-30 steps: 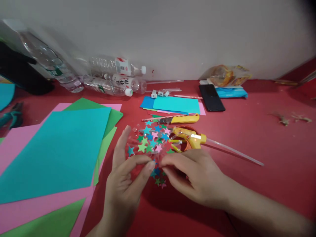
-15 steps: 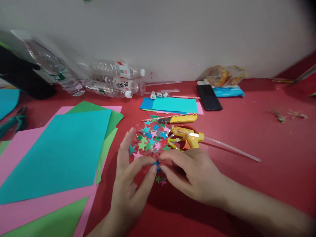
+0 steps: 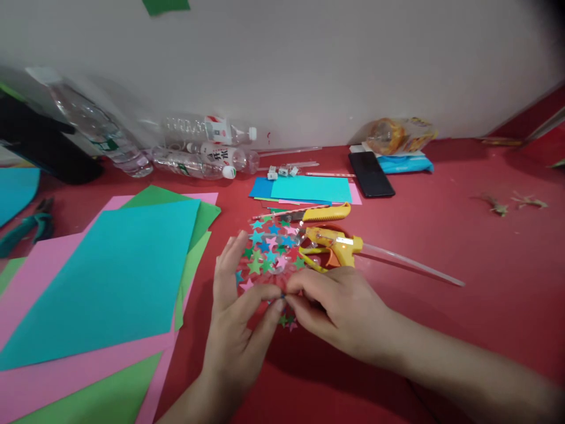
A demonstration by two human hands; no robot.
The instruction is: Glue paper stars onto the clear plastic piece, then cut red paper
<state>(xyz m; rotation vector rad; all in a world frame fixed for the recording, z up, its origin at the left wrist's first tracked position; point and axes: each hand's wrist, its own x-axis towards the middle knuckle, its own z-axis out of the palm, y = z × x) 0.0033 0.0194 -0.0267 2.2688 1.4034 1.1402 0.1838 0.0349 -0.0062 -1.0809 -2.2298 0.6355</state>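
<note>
I've got left hand (image 3: 238,333) and right hand (image 3: 348,312) both pinching a tiny blue bit (image 3: 283,296), mostly hidden between them. Stars (image 3: 255,265) just beyond, glue gun (image 3: 346,247) crowding the right one, paper (image 3: 101,282) off to their left.

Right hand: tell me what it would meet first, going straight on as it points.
Beyond the tiny blue piece at its fingertips, the right hand would likely meet the left hand first, at its thumb and index finger; the gap in depth is unclear.

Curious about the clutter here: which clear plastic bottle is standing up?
The leftmost clear plastic bottle: it stands on its base, while the other three bottles lie on their sides.
</note>
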